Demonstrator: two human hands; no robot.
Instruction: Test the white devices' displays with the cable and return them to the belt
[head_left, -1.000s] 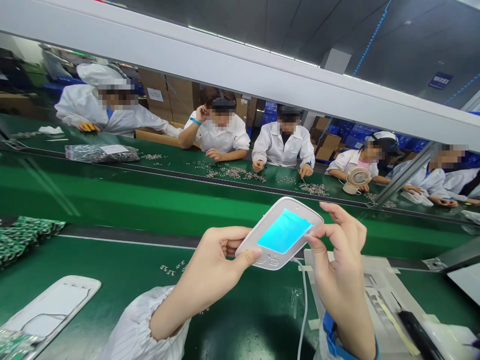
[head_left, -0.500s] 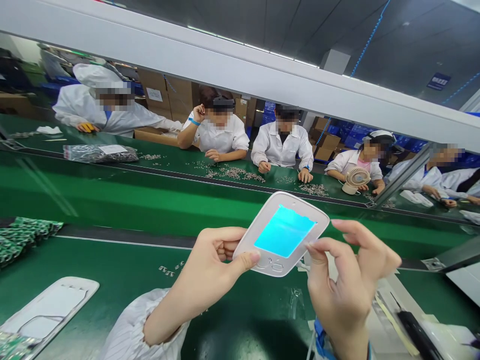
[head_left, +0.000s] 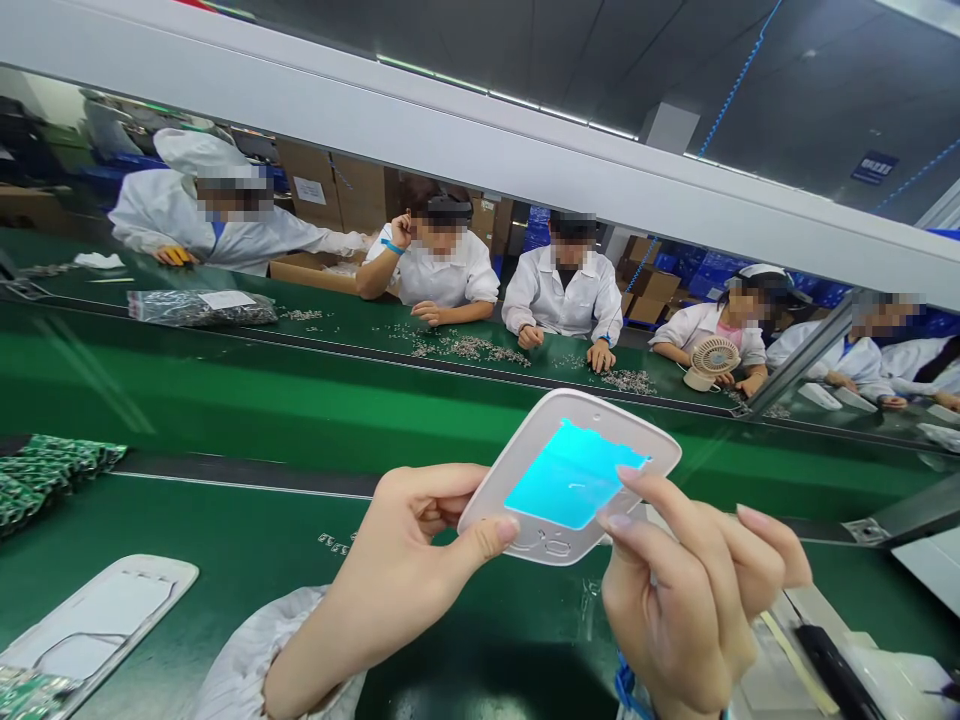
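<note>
White casing (head_left: pixel 529 455) hangs at frame centre over the green surface (head_left: pixel 225 520), its lower left edge pinched by the left hand (head_left: pixel 405 560). The right hand (head_left: pixel 690 600) nips narrowly at the right edge of the blue film (head_left: pixel 562 480). A hard tug there might twist the casing from that light pinch.

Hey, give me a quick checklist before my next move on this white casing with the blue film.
1. Left hand grip on the white casing, thumb on its lower edge: ok.
2. Blue film lying flat on the casing: ok.
3. Right hand fingertips at the film's lower right corner: ok.
4. Film corner actually pinched or lifted: cannot tell.
5. Casing held clear of the green bench top: ok.
</note>
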